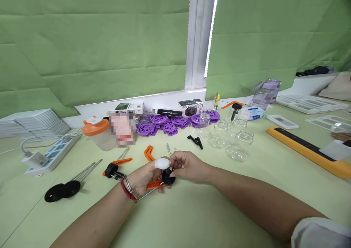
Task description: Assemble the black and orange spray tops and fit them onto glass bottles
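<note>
Fingers of the left hand (146, 176), one tip wrapped in white bandage, curl around a black disc (168, 177) with an orange lever (154, 184) and metal rod beneath it. Fingertips of the right hand (189, 166) pinch a small part at the disc's upper edge, so the disc sits between both hands. Left of the fingers lie a second orange-and-black assembly (113, 169) and two black discs on rods (62, 190). Beyond the fingers stand clear glass jars (236, 151), then purple wheels (161, 124).
</note>
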Available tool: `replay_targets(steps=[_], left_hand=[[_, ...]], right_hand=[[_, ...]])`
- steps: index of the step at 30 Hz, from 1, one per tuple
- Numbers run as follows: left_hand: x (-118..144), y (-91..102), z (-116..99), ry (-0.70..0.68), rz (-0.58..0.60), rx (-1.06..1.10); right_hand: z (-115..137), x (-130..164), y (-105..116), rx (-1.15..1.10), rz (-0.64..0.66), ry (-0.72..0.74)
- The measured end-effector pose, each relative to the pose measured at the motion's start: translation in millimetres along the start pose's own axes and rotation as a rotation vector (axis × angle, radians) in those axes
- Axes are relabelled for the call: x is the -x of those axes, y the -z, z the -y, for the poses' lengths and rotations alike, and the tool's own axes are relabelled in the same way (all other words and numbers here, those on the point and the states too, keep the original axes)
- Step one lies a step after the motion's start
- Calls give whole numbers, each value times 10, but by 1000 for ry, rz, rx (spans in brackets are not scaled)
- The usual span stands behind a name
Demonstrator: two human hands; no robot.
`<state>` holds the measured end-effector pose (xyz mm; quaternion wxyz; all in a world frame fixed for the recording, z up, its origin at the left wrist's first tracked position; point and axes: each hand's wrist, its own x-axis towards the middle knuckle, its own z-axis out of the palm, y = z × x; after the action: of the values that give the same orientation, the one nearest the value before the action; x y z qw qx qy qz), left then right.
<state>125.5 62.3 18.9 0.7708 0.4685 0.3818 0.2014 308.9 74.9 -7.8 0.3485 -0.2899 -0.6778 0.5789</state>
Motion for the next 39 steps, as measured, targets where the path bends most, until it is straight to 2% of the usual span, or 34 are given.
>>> replay_targets(steps=[19, 30, 39], left_hand=[[12, -19, -13, -10, 5, -18], [29, -37, -19, -3, -9, -43], [74, -93, -61, 1, 3, -63]], right_hand=[[-1, 6, -5, -42, 19, 0], [83, 12, -44, -110, -30, -8], [45, 18, -51, -139, -62, 33]])
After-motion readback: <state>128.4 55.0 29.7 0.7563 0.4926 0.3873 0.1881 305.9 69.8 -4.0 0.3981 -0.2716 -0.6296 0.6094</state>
